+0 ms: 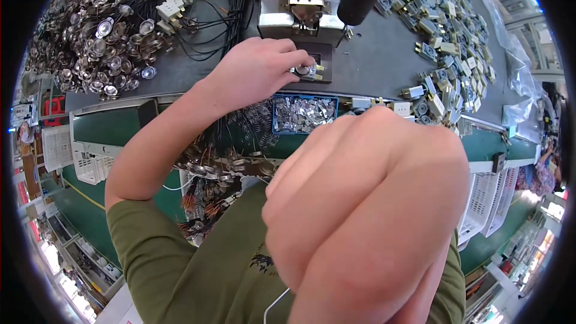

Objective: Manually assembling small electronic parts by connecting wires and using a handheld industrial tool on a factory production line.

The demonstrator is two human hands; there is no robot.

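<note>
Head view: left hand (261, 71) pinches shiny metal part (305, 71); nearer, right hand (372, 186) curls, grip unseen; blue rectangular tray (275, 116) holds silvery bits (305, 113).

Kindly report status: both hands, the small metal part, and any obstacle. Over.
Left hand: holding small metal part at dark plate. Right hand: curled near camera, contents hidden. Obstacle: right hand blocks some lower view.

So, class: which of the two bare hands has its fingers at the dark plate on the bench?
The left hand, its fingers on a silvery part at the dark plate; the right hand looms close to the camera.
</note>
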